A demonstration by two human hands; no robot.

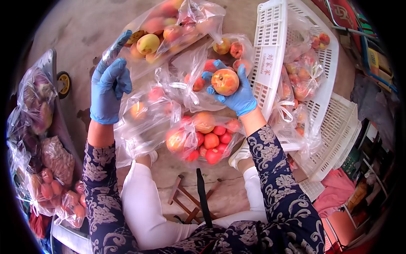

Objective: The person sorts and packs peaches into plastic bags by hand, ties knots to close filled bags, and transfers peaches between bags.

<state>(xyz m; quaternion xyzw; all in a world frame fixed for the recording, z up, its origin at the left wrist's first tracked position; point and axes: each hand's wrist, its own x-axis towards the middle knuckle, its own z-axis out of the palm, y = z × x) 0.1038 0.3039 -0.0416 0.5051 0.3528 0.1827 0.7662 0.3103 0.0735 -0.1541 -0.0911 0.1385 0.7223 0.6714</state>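
One fruit (pixel 225 81) seemed under inspection
Right grip (pixel 240 95) cupped it; left grip (pixel 107 86) curled, contents unclear; next move seemingly called for gentleness

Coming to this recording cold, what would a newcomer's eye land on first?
Probably the round orange-yellow fruit in the blue-gloved right hand, just above and right of centre. Next, likely the clear plastic bag of round red fruits just below centre, then the white perforated plastic crate holding bagged fruit at upper right.
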